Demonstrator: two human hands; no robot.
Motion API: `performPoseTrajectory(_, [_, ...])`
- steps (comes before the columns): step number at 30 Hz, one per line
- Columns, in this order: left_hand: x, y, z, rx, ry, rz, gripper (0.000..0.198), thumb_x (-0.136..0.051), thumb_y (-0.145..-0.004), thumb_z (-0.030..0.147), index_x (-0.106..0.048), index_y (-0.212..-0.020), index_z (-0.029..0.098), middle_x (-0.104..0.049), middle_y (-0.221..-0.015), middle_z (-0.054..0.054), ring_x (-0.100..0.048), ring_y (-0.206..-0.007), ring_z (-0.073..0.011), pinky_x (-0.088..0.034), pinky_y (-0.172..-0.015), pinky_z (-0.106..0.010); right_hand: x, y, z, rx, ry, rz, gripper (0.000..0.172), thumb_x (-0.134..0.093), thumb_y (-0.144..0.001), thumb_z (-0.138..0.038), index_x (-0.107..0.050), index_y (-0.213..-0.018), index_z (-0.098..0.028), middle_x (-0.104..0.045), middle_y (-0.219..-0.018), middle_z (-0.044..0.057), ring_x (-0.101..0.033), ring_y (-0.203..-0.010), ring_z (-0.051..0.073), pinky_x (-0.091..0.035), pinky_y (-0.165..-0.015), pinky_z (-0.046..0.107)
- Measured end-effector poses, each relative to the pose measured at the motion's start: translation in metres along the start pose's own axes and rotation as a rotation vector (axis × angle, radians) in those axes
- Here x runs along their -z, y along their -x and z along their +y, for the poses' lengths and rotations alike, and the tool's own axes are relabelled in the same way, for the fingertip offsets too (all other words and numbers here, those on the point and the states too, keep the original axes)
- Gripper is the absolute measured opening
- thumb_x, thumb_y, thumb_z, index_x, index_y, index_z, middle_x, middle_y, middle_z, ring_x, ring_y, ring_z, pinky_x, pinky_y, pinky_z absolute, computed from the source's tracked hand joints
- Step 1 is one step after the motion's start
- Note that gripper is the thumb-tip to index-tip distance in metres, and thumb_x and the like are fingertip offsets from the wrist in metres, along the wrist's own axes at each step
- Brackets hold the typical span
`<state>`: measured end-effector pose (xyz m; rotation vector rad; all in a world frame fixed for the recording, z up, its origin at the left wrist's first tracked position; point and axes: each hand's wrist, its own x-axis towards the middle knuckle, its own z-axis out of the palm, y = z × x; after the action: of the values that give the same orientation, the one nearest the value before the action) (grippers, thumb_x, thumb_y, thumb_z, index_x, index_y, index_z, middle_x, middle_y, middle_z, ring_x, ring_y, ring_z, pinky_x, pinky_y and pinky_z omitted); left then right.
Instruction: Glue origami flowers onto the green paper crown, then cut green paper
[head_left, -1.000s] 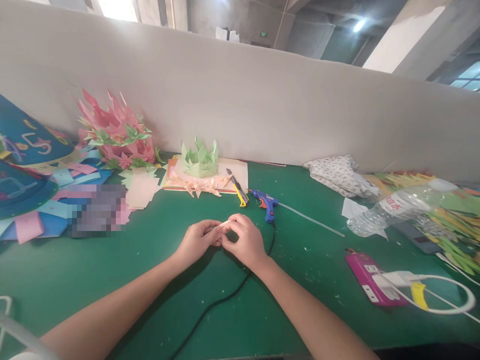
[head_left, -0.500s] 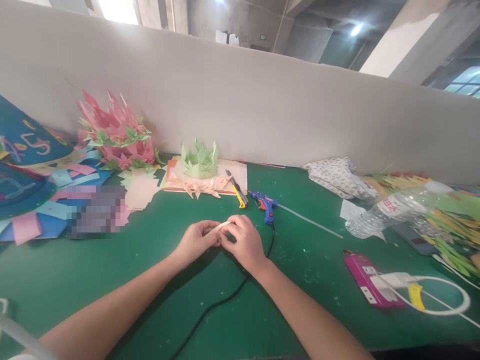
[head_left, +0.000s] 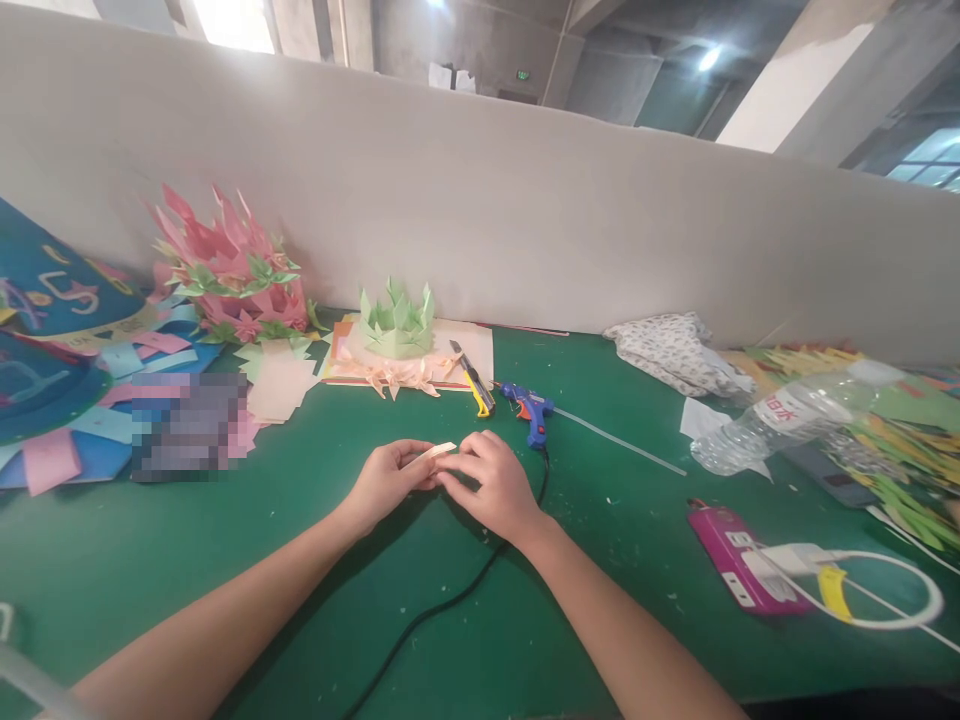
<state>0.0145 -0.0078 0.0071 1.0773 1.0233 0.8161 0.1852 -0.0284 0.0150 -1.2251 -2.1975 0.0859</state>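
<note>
Between my hands is a small folded strip of pale peach paper (head_left: 440, 450). My left hand (head_left: 390, 485) is closed on it, thumb along the strip and fingers beneath. The fingertips of my right hand (head_left: 491, 485) meet the strip and the left fingers from the right side; its closed grip is partly hidden. Just beyond the hands lie a blue glue gun (head_left: 531, 412) with a clear glue stick in its back and a yellow utility knife (head_left: 474, 380). Several peach paper flowers (head_left: 394, 377) lie in front of a light green paper crown (head_left: 397, 325).
At the left stand pink paper crowns (head_left: 232, 265) and blue cone hats (head_left: 64, 270) among paper pieces. A black cord (head_left: 442, 605) runs under my right arm. To the right are a magenta power strip (head_left: 731, 560), a plastic bottle (head_left: 780, 420) and a patterned cloth (head_left: 671, 350).
My right fingers have shifted on the paper strip, and its outer end now shows more clearly and lies flatter above the fingers. The tools on the table have not moved.
</note>
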Motion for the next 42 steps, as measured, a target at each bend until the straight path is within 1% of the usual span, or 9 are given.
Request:
performPoseTrajectory(5, [-0.001, -0.001, -0.002, 0.007, 0.020, -0.004, 0.042, -0.068, -0.067, 0.045, -0.064, -0.093, 0.012, -0.071, -0.082, -0.005, -0.065, -0.075, -0.0144, -0.052, -0.077, -0.026, 0.000, 0.001, 0.003, -0.080, 0.002, 0.107, 0.020, -0.051, -0.086, -0.031, -0.067, -0.086, -0.019, -0.050, -0.072, 0.003, -0.046, -0.072, 0.016, -0.039, -0.066, 0.030])
performPoseTrajectory(13, [-0.003, -0.001, -0.001, -0.008, 0.004, 0.010, 0.040, -0.069, -0.066, 0.044, -0.065, -0.090, 0.013, -0.071, -0.079, -0.003, -0.064, -0.073, -0.0143, -0.051, -0.074, -0.026, 0.007, -0.001, -0.001, 0.059, 0.085, 0.039, 0.019, -0.050, -0.086, -0.029, -0.068, -0.091, -0.024, -0.049, -0.078, 0.004, -0.043, -0.075, 0.017, -0.036, -0.069, 0.031])
performPoseTrajectory(19, [-0.005, 0.003, 0.005, -0.016, -0.059, 0.030, 0.038, -0.069, -0.065, 0.046, -0.067, -0.084, 0.013, -0.070, -0.075, -0.002, -0.063, -0.069, -0.0142, -0.051, -0.068, -0.024, 0.006, -0.003, -0.007, 0.103, 0.100, -0.010, 0.020, -0.050, -0.086, -0.028, -0.067, -0.094, -0.021, -0.049, -0.077, 0.004, -0.041, -0.073, 0.017, -0.034, -0.067, 0.031])
performPoseTrajectory(23, [-0.003, 0.003, 0.004, -0.002, -0.029, 0.020, 0.038, -0.070, -0.064, 0.046, -0.068, -0.085, 0.013, -0.070, -0.076, -0.002, -0.064, -0.070, -0.0142, -0.051, -0.071, -0.025, 0.007, -0.005, -0.007, 0.129, 0.132, -0.034, 0.023, -0.046, -0.088, -0.028, -0.067, -0.090, -0.020, -0.050, -0.076, 0.004, -0.041, -0.072, 0.017, -0.034, -0.067, 0.032])
performPoseTrajectory(26, [-0.002, 0.003, 0.004, 0.040, 0.039, -0.018, 0.039, -0.072, -0.063, 0.043, -0.067, -0.087, 0.013, -0.070, -0.080, -0.003, -0.064, -0.074, -0.0139, -0.051, -0.076, -0.026, 0.007, -0.004, -0.004, 0.108, 0.072, -0.031, 0.020, -0.047, -0.087, -0.027, -0.066, -0.090, -0.021, -0.052, -0.079, 0.005, -0.044, -0.075, 0.018, -0.037, -0.069, 0.033])
performPoseTrajectory(30, [-0.002, 0.005, 0.007, 0.082, 0.106, -0.077, 0.038, -0.074, -0.063, 0.039, -0.067, -0.089, 0.013, -0.070, -0.086, -0.004, -0.065, -0.079, -0.0136, -0.049, -0.083, -0.026, 0.003, -0.001, 0.003, 0.071, -0.148, -0.041, 0.014, -0.051, -0.084, -0.019, -0.061, -0.093, -0.022, -0.058, -0.091, 0.005, -0.050, -0.085, 0.018, -0.042, -0.077, 0.034])
performPoseTrajectory(33, [-0.001, 0.005, 0.007, 0.084, 0.110, -0.084, 0.036, -0.073, -0.065, 0.039, -0.068, -0.090, 0.013, -0.070, -0.085, -0.004, -0.065, -0.080, -0.0134, -0.049, -0.084, -0.026, 0.001, 0.000, 0.007, 0.046, -0.274, -0.038, 0.014, -0.053, -0.082, -0.015, -0.057, -0.093, -0.022, -0.061, -0.093, 0.004, -0.052, -0.088, 0.018, -0.043, -0.079, 0.034])
performPoseTrajectory(38, [0.000, 0.004, 0.005, 0.054, 0.108, -0.097, 0.033, -0.073, -0.065, 0.039, -0.068, -0.087, 0.014, -0.070, -0.084, -0.003, -0.064, -0.080, -0.0136, -0.049, -0.086, -0.027, -0.003, 0.001, 0.007, 0.000, -0.335, 0.004, 0.013, -0.056, -0.080, -0.015, -0.055, -0.091, -0.023, -0.062, -0.090, 0.002, -0.054, -0.086, 0.017, -0.044, -0.079, 0.033])
performPoseTrajectory(42, [0.001, 0.004, 0.004, 0.047, 0.093, -0.105, 0.034, -0.071, -0.067, 0.040, -0.068, -0.090, 0.015, -0.070, -0.091, -0.005, -0.064, -0.083, -0.0148, -0.048, -0.086, -0.028, -0.006, 0.001, 0.006, -0.073, -0.362, 0.064, 0.015, -0.060, -0.079, -0.019, -0.053, -0.092, -0.022, -0.061, -0.087, 0.003, -0.055, -0.082, 0.018, -0.045, -0.074, 0.032])
